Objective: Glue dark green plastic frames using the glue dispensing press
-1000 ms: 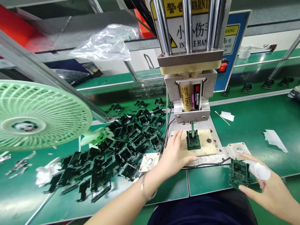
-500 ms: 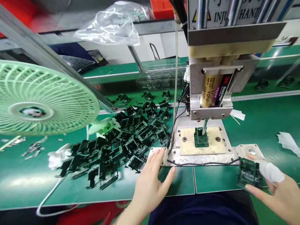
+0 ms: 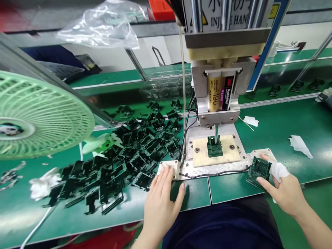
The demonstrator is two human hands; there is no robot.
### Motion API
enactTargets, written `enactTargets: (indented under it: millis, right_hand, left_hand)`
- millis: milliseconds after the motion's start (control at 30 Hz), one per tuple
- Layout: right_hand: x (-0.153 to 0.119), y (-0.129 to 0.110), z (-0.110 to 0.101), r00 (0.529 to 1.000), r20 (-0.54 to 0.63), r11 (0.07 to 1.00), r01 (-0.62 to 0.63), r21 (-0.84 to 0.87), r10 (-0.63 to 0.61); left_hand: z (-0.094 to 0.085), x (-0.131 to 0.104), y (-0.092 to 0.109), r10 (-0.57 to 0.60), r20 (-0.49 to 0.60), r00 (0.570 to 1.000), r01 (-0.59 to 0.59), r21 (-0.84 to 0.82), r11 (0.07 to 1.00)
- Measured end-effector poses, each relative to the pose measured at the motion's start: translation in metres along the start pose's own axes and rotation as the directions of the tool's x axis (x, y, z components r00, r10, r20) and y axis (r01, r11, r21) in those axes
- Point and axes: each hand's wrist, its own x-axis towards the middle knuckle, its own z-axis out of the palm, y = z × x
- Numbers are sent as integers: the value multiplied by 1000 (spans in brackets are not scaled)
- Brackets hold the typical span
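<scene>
Nearest, the left hand (image 3: pixel 159 204) lies flat on the green tabletop (image 3: pixel 228 188) with its fingers (image 3: pixel 166 176) spread and empty, their tips on the left button (image 3: pixel 166 169) of the metal plate, while the right hand (image 3: pixel 284 192) grips a dark green part (image 3: pixel 256 170) between thumb and a cloth-wrapped finger beside the plate's right end. Beyond them a second green part (image 3: pixel 214 148) sits on the beige block (image 3: pixel 204 155) under the glue dispenser (image 3: pixel 218 95). A heap of black parts (image 3: pixel 124 162) and a green fan (image 3: pixel 38 117) lie further left.

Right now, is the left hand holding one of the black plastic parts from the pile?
No, the left hand lies flat and empty on the green mat by the metal base plate, beside the pile of black parts.
</scene>
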Motion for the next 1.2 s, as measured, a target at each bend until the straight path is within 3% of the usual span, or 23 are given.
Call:
enactTargets:
  millis: [233,333,400,467,533,600,633,700,767,933,1100,1200]
  right_hand:
    - [-2,7,13,993,-72,946,-67,316,94]
    - [-3,-10,18,994,-69,876,-42,481,85]
    - [-9,-34,16,1000,13,776,-23,631,18]
    - [-17,-64,13,983,151,631,-54,774,-101]
    - [-23,-92,10,955,228,501,-107,859,-187]
    - [-26,-112,9,940,260,403,-155,902,-222]
    - [-26,-118,10,933,276,370,-178,912,-231]
    - [-26,-123,12,922,302,338,-211,917,-243]
    - [-26,-120,11,931,283,373,-184,910,-232]
    - [-29,-109,-1,970,145,629,11,777,-196]
    - [-23,-116,-13,940,130,701,139,699,-317]
    - [-23,-119,-18,930,249,740,35,672,-270]
  left_hand:
    - [4,-6,-8,-48,3,999,48,-106,993]
    - [-1,-8,1,-59,-18,998,55,-172,984]
    - [-13,-7,18,-62,-3,998,57,-353,934]
    - [-29,-1,39,-1,126,992,83,-648,757]
    - [-44,8,59,125,239,963,158,-874,459]
    - [-53,21,73,194,237,952,196,-958,211]
    - [-56,26,78,188,221,957,196,-970,142]
    - [-57,36,85,144,194,970,184,-979,85]
    - [-57,42,88,99,192,976,184,-979,85]
    - [-54,42,88,87,178,980,167,-978,123]
    - [-49,35,84,99,171,980,150,-969,195]
    - [-50,37,82,141,142,980,115,-976,185]
